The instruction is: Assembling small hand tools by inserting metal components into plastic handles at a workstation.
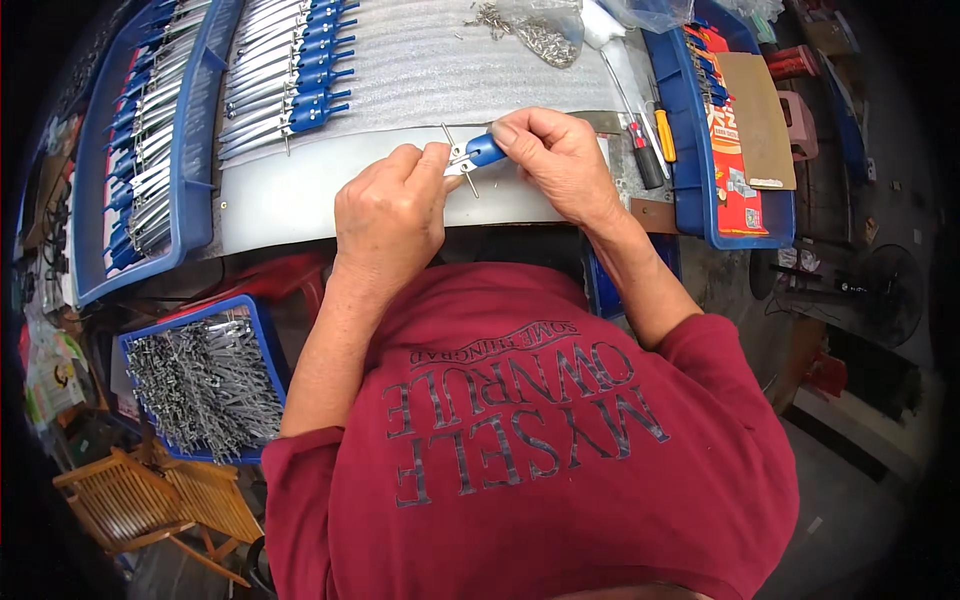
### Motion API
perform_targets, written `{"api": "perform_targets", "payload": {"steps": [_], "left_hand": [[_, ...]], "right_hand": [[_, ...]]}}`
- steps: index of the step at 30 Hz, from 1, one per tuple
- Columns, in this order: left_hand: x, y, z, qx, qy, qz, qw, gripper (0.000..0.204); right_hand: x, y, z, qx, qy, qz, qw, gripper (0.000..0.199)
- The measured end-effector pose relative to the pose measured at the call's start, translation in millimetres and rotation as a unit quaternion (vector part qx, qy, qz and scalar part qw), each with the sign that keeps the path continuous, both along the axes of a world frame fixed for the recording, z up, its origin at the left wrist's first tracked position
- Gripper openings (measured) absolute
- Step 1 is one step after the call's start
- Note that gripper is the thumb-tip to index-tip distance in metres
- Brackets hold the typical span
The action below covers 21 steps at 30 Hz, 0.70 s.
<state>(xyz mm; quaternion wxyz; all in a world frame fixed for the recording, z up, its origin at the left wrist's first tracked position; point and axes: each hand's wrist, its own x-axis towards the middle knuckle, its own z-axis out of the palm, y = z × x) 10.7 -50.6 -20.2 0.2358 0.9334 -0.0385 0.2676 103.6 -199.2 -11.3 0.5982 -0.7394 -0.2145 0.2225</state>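
Observation:
In front of my chest, just above the white worktop [280, 200], I hold a small part with a blue plastic end [486, 150] and a silver metal body. A thin metal crosspiece sticks out on both sides of it. My left hand [390, 210] is closed around the metal side, hiding most of it. With thumb and fingers, my right hand [565, 165] pinches the blue end. Beyond my left hand, several similar silver parts with blue ends [310, 110] lie in a row on a pale foam sheet [400, 70].
Left stands a long blue tray [197, 150] of similar parts; below it, a blue bin [262, 330] holds many metal pieces [205, 385]. A clear bag of small metal fasteners [548, 42], a red-black screwdriver [644, 155], a yellow-handled one [664, 135] and another blue bin [690, 185] are right.

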Motion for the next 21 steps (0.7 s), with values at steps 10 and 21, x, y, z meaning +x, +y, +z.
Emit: {"api": "perform_targets", "payload": {"steps": [10,21], "left_hand": [[-1.0,-6.1,2.6,0.038,-0.020,0.019,0.999,0.022],[-0.1,2.3,1.3,-0.068,0.004,-0.049,0.996,0.022]], "right_hand": [[1.5,0.0,-7.3,0.051,-0.051,0.017,0.997,0.017],[10.3,-9.1,3.5,0.022,-0.062,0.110,0.992,0.015]]}}
